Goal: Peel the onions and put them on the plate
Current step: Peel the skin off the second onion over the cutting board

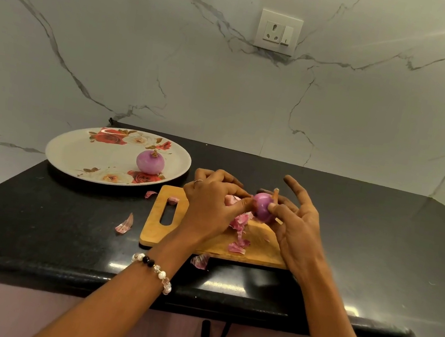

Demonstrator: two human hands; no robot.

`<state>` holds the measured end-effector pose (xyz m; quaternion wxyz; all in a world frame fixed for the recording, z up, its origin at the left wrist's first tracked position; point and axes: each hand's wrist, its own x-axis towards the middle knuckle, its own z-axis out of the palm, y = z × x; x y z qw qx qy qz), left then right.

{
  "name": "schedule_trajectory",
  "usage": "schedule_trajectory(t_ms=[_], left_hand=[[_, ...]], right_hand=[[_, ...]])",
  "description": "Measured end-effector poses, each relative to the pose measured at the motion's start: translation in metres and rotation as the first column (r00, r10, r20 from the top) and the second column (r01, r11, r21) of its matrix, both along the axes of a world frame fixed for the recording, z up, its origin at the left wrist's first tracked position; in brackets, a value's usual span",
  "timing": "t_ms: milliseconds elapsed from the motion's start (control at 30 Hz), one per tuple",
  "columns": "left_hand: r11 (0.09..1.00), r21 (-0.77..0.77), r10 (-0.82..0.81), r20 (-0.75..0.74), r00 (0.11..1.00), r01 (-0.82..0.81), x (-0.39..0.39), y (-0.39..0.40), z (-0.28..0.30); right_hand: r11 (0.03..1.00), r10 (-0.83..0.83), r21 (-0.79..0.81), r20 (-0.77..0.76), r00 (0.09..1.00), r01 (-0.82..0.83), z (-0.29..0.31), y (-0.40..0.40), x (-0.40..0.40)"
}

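Over the wooden cutting board [204,241], my right hand [297,232] holds a round purple onion [263,208] while my left hand [209,207] pinches its papery skin.

Purple onions [263,209] and pink peels [240,223] on a tan wooden board [211,246] — beside a white, red-rose-patterned plate [78,151] — atop a black counter [61,224].

Wooden cutting board [254,246] on black counter [61,224], wall socket [278,32] above

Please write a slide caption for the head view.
Both hands peel an onion above the cutting board.
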<state>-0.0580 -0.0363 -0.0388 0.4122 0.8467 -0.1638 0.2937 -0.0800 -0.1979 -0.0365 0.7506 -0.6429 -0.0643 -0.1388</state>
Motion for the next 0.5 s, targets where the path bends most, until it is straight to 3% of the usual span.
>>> schedule_trajectory(t_ms=[200, 500], left_hand=[[0.998, 0.012, -0.069, -0.002, 0.998, 0.069, -0.0025, 0.0006, -0.0005], [1.000, -0.011, -0.015, 0.025, 1.000, 0.015, -0.0011, 0.0009, -0.0016]], right_hand=[[0.996, 0.034, -0.084, 0.035, 0.999, -0.031, -0.0010, 0.0008, -0.0006], [0.996, 0.046, -0.075, 0.051, 0.998, -0.042, -0.0033, -0.0003, -0.0001]])
